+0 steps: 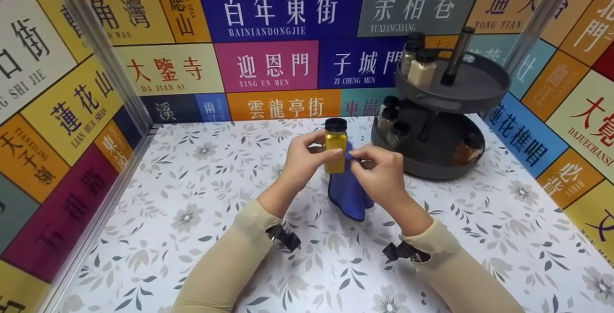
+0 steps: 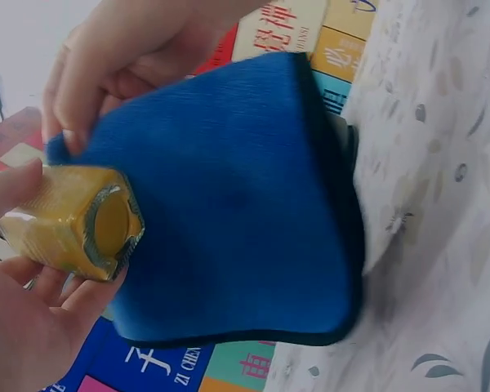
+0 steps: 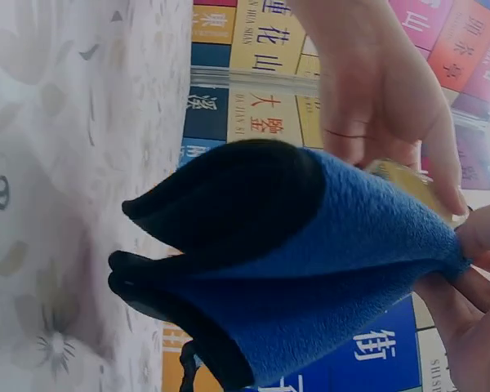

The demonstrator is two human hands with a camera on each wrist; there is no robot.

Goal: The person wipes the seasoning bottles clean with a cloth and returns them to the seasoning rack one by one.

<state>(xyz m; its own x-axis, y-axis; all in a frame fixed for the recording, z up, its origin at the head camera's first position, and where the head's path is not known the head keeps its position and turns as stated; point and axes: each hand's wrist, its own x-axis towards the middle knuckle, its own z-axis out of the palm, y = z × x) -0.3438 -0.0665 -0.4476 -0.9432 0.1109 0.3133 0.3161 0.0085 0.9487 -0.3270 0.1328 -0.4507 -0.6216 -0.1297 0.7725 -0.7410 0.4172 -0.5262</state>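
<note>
My left hand point(image 1: 304, 157) grips a small glass jar point(image 1: 335, 145) of yellow powder with a black lid, held upright above the table. The thumb lies across the jar's front. Beside it, my right hand point(image 1: 383, 171) pinches the top of a blue cloth point(image 1: 349, 195) with dark edging, which hangs down in folds. In the left wrist view the jar's base point(image 2: 113, 220) faces the camera and the cloth point(image 2: 229, 212) spreads out beside it. From the right wrist, the cloth point(image 3: 351, 245) hides most of the jar point(image 3: 412, 186).
A dark two-tier round rack point(image 1: 431, 169) stands at the back right. Several black-lidded jars sit on it, among them a pale one point(image 1: 422, 70) above and a reddish one point(image 1: 467, 149) below. Printed panels point(image 1: 283, 6) wall in the floral-covered table point(image 1: 192, 250).
</note>
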